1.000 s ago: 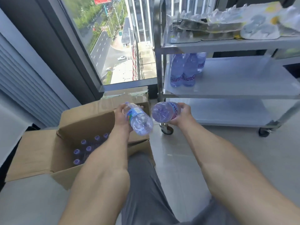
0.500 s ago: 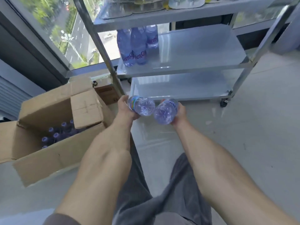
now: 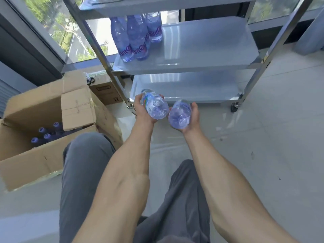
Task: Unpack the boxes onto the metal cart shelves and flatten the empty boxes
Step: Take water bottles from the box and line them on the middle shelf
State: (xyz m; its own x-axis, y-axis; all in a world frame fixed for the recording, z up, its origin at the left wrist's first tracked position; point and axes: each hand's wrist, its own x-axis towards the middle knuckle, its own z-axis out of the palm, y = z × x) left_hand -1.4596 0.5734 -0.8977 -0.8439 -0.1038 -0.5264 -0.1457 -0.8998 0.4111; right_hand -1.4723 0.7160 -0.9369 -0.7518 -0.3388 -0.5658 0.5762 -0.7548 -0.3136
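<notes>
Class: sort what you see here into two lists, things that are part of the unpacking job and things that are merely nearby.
Part of the job:
left hand gripping a bottle
right hand gripping another bottle
open cardboard box
metal cart
shelved bottles

Merely nearby:
small closed carton
window

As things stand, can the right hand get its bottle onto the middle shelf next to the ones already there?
Probably yes. The right hand holds its bottle in front of the cart, and the middle shelf lies bare beside the standing bottles, open at the front.
</notes>
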